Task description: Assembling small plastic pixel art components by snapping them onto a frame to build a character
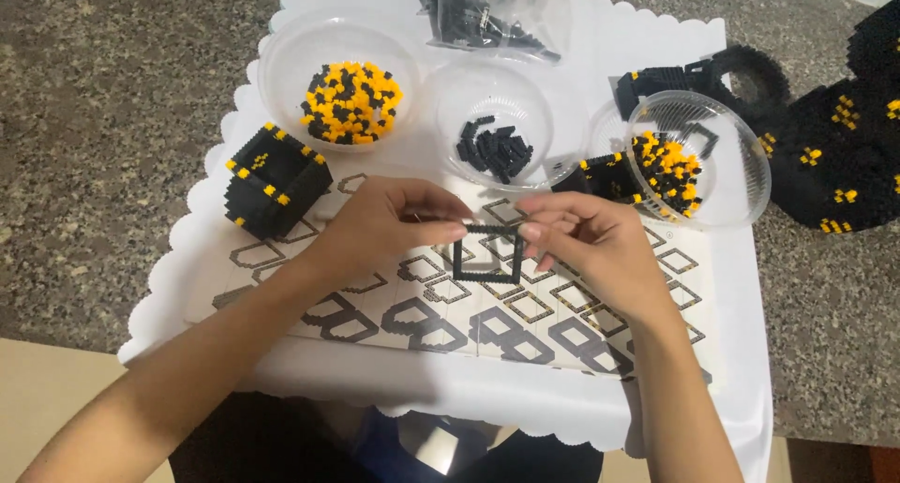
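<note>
At the left of the frame, on the white scalloped mat (202, 258) that covers the speckled worktop (103, 117), stands a finished black block cube with yellow studs (275, 181). Above it sits a clear bowl of mixed yellow and black pieces (342, 75).

The left hand (375, 222) comes in from the lower left. Its grip is closed in a pinch, thumb and fingertips on the upper left edge of a thin black square frame (487, 255) made of small blocks. The frame is held upright just above the printed instruction sheet (469, 319), at the middle of the picture.

Behind it, at top centre, a clear bowl of black pieces (492, 117) sits below a plastic bag of black pieces (497, 14).

The right hand (591, 244) meets the frame from the other side, its grip likewise pinched shut on the upper right edge, so both hands share the one frame.

Further right, a tilted clear bowl with yellow and black pieces (698, 159) leans against a small black built section (609, 175), and large black assemblies with yellow dots (834, 155) fill the upper right corner.

Judging by this, a good deal is already built: the cube and the big assemblies are done. The frame in hand is only one thin layer, and the bowls hold many loose pieces, so much seems left.
</note>
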